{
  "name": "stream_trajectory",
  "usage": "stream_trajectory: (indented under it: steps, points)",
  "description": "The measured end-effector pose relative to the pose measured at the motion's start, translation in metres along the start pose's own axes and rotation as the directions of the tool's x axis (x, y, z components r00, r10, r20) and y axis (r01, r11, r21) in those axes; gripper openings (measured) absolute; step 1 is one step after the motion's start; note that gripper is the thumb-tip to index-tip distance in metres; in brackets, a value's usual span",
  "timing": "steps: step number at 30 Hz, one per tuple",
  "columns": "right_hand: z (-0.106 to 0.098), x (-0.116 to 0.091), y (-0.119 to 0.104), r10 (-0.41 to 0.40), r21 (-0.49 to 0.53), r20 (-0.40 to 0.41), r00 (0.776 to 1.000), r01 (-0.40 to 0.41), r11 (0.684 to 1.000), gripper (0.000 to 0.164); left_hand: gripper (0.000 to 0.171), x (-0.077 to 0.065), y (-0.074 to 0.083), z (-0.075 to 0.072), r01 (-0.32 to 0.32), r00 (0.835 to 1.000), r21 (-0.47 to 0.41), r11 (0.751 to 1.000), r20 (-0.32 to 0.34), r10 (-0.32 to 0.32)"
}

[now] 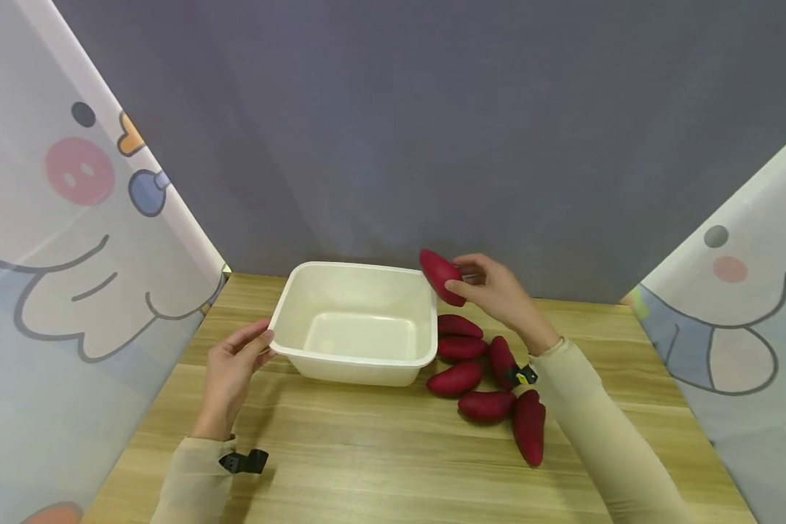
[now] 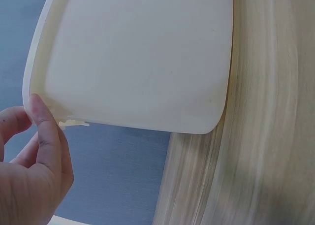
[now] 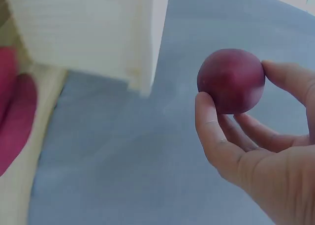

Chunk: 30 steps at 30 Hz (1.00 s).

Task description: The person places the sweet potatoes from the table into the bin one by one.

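Note:
A cream plastic basin (image 1: 354, 362) stands on the table, its inside bare. My left hand (image 1: 236, 367) pinches the basin's left rim between thumb and fingers; the left wrist view shows this hand (image 2: 39, 151) at a corner of the basin (image 2: 138, 62). My right hand (image 1: 494, 291) grips a dark red sweet potato (image 1: 440, 275) beside the basin's back right corner, at rim height or above. In the right wrist view the sweet potato (image 3: 231, 81) appears end-on, with thumb and fingertips around it.
Several more sweet potatoes (image 1: 487, 406) lie in a loose group right of the basin, partly under my right forearm. The wooden table (image 1: 367, 451) ends at a grey-blue backdrop (image 1: 399, 145). Cartoon-printed curtains (image 1: 13, 407) hang at both sides.

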State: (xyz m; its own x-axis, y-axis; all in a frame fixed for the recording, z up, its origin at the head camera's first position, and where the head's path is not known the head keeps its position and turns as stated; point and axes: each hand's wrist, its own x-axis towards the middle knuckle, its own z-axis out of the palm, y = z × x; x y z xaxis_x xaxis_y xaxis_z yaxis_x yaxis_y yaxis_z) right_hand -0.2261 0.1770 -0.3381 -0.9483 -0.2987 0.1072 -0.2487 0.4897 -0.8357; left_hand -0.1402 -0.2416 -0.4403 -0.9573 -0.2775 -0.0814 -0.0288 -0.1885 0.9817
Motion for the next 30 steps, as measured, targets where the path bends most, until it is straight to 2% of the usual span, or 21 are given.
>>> stream_trajectory:
  steps: [4, 8, 14, 23, 30]
  points:
    - [0.017, 0.028, -0.019, -0.033, 0.030, 0.082, 0.996, 0.030, 0.999, 0.053, 0.046, -0.002, 0.000, 0.001, -0.004, 1.000, -0.006, 1.000, -0.009, 0.004]
    - [0.041, 0.052, -0.034, -0.038, 0.114, 0.173, 0.984, 0.019, 0.993, 0.051, 0.044, -0.003, 0.001, 0.004, -0.001, 1.000, -0.009, 1.000, -0.009, 0.000]
    - [0.076, 0.077, -0.042, -0.053, 0.168, 0.261, 0.964, 0.009, 0.986, 0.045, 0.042, -0.005, -0.001, 0.009, 0.001, 1.000, -0.013, 1.000, 0.001, -0.001]
    - [0.117, 0.090, -0.032, -0.002, 0.199, 0.324, 0.946, -0.066, 0.978, 0.042, 0.039, -0.006, -0.005, 0.012, -0.006, 1.000, -0.018, 1.000, -0.010, 0.006]
    - [0.135, 0.088, -0.014, 0.048, 0.077, 0.356, 0.933, -0.081, 0.994, 0.041, 0.041, -0.007, -0.007, 0.015, -0.008, 1.000, -0.035, 0.999, -0.006, 0.007]
